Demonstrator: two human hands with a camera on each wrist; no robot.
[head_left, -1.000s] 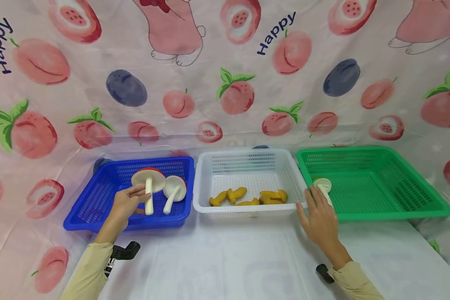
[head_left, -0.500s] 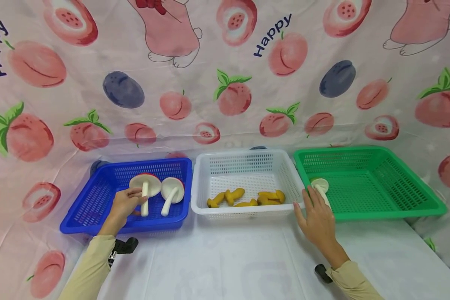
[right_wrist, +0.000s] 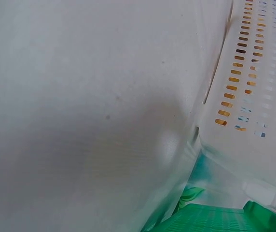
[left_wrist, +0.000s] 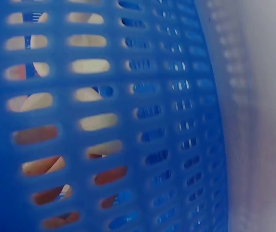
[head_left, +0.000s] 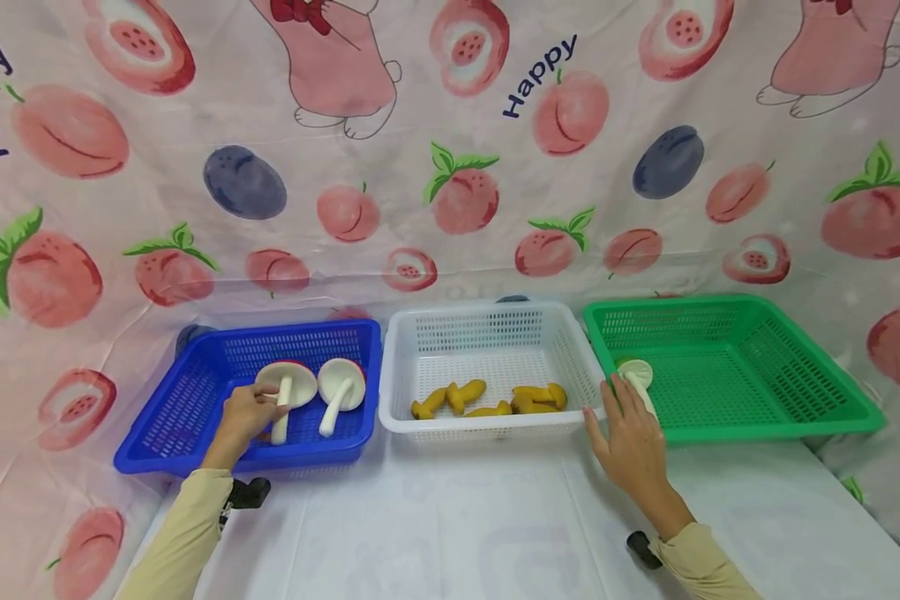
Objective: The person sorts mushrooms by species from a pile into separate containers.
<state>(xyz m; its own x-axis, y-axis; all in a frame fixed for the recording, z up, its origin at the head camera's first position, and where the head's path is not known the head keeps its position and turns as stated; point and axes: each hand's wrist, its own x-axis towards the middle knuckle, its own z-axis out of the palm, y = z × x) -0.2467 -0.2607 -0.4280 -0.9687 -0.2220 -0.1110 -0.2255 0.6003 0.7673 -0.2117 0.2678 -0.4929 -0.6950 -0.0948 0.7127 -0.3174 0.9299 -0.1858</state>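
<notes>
In the head view my left hand (head_left: 243, 417) reaches over the front of the blue basket (head_left: 138, 437). Its fingers and thumb pinch the stem of a red-capped mushroom (head_left: 281, 421), white underside facing me. Another red-capped mushroom (head_left: 339, 387) lies to its right. Part of a brownish thing (head_left: 265, 436) shows beneath the hand. My right hand (head_left: 633, 446) rests at the adjoining front corners of the white and green baskets, fingers extended. Beside its fingertips a pale mushroom (head_left: 636, 375) leans inside the green basket (head_left: 727, 429). The hand partly hides its stem.
Several yellow-brown mushrooms (head_left: 465, 393) lie along the front of the white basket (head_left: 495, 423). The three baskets stand in a row on a white-covered table (head_left: 435, 517), against a fruit-print cloth (head_left: 420, 167). Basket walls fill much of the left wrist view.
My left hand has lowered the red-capped mushroom further into the blue basket, level with the one beside it. The right hand stays in place. The head view has shifted slightly.
</notes>
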